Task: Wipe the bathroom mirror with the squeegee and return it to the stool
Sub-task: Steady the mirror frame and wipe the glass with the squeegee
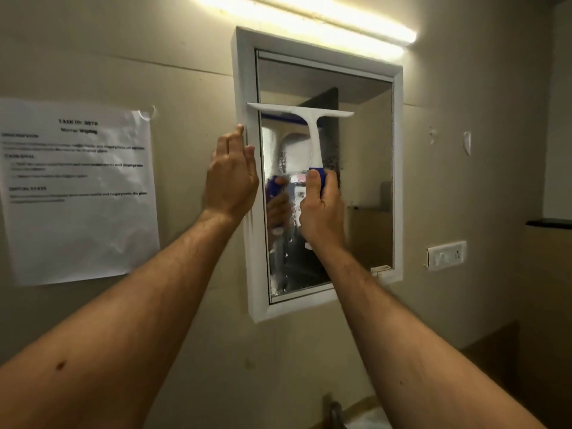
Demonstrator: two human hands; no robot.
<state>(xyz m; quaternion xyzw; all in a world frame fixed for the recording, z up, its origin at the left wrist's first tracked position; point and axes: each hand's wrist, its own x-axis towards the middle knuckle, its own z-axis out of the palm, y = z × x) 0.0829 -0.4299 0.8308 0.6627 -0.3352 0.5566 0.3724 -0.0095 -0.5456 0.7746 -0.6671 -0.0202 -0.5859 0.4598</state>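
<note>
A white-framed bathroom mirror [365, 168] hangs on the beige wall. My right hand [323, 209] grips the blue handle of a white squeegee [309, 131]. Its blade lies flat across the left part of the glass, about a third of the way down, with its left end over the frame. My left hand [230, 178] rests on the mirror's left frame edge, fingers together and holding nothing. Water droplets cover the lower left glass. The stool is out of sight.
A printed task sheet [77, 190] is taped to the wall at the left. A lit tube light [309, 20] runs above the mirror. A white switch plate [445, 253] sits to the right, with a dark ledge [548, 223] further right. A tap [335, 411] shows at the bottom.
</note>
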